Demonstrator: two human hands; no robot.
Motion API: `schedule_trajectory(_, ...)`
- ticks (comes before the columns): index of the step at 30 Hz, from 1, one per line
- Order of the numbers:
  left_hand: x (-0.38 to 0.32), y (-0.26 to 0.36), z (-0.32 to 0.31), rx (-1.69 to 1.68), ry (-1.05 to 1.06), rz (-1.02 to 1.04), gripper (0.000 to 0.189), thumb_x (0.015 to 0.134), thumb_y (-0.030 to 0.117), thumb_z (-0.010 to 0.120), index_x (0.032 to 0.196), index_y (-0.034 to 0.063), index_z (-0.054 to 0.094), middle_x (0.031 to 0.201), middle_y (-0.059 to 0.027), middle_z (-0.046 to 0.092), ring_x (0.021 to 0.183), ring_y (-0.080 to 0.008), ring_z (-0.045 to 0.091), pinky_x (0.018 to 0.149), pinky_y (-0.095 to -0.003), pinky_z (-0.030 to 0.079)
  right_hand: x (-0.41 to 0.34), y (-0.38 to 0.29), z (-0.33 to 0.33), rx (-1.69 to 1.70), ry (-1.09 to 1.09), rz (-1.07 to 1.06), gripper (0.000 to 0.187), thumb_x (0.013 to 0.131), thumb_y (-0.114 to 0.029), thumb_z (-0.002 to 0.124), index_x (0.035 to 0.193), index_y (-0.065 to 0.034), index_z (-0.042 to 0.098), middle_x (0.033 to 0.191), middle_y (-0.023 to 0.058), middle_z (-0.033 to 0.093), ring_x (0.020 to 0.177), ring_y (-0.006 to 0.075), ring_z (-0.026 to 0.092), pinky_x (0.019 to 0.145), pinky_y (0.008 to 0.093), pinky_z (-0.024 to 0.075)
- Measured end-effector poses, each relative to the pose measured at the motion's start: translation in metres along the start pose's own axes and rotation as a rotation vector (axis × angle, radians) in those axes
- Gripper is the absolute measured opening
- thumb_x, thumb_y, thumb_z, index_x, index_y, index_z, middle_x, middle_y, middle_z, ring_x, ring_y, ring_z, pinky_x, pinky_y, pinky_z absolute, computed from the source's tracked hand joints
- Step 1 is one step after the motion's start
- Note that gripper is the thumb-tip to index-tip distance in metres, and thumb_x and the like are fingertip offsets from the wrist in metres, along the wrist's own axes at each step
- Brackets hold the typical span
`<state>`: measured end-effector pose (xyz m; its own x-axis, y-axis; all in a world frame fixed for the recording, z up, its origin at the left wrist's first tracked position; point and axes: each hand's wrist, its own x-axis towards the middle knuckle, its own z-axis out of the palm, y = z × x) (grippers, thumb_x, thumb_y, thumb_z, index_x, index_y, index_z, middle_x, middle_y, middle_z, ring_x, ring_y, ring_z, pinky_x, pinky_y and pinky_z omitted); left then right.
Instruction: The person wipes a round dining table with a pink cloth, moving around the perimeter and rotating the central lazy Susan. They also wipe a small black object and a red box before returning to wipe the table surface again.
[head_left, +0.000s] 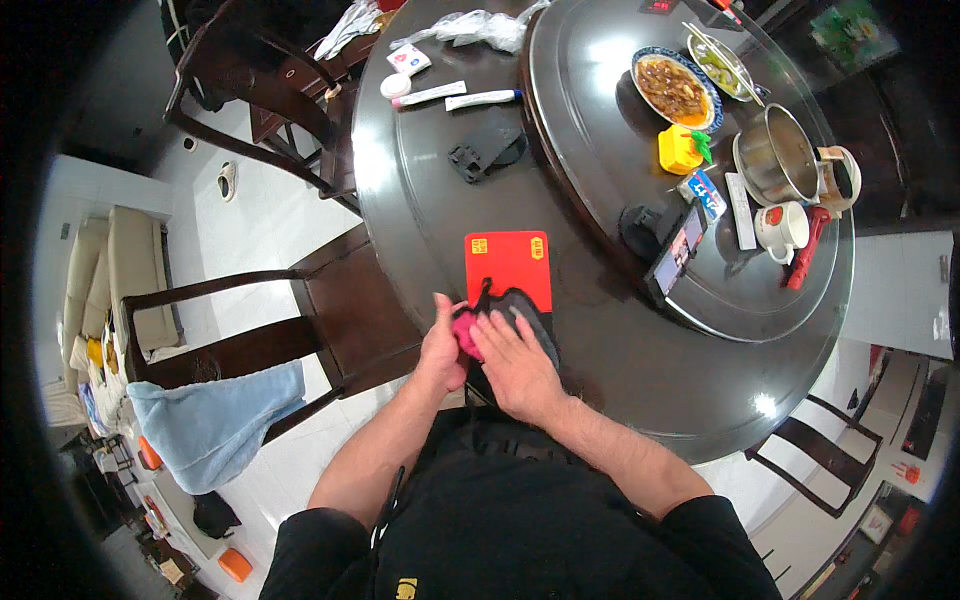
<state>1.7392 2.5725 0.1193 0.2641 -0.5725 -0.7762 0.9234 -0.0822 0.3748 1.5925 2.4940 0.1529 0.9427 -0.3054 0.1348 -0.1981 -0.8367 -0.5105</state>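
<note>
Near the table's edge, my left hand (444, 346) holds a bundled pink cloth item (466, 334) at its left side, fingers pointing up. My right hand (520, 361) lies flat over the pink item with its fingers extended, pressing on it. Beneath and beside my right hand is a dark grey fabric piece (541, 319) with a black edge and a small loop. It partly covers a flat red rectangular item (508, 262) with yellow printed patches. What lies under my palms is hidden.
A lazy Susan (600, 180) holds a phone on a stand (676, 251), dishes of food, a steel pot (776, 154) and a mug (781, 229). Two tubes and a black device (486, 154) lie beyond the red item. A wooden chair (360, 300) stands at left.
</note>
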Motion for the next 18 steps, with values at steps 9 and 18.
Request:
schedule_trajectory(9,0.003,0.002,0.009,0.168,-0.022,0.048,0.035,0.102,0.03,0.062,0.126,0.0041,0.061,0.117,-0.0098,0.069,0.107,-0.0196,0.067,0.091,-0.0385,0.057,-0.044,0.012,-0.009,0.044,-0.194,-0.135,0.057,0.086,-0.011,0.061,0.142,-0.0148,0.056,0.149,0.0057,0.053,0.142,0.0234,0.044,0.122,0.0464,0.0266)
schedule_trajectory(18,0.005,0.0,0.01,0.191,-0.064,0.041,0.038,0.104,0.027,0.058,0.134,0.0044,0.058,0.128,-0.0084,0.067,0.115,-0.0225,0.066,0.099,-0.0419,0.054,-0.073,0.04,-0.009,0.25,0.094,0.153,0.053,0.096,-0.007,0.053,0.147,0.0038,0.044,0.154,0.0286,0.038,0.145,0.0443,0.036,0.122,0.0508,0.0256)
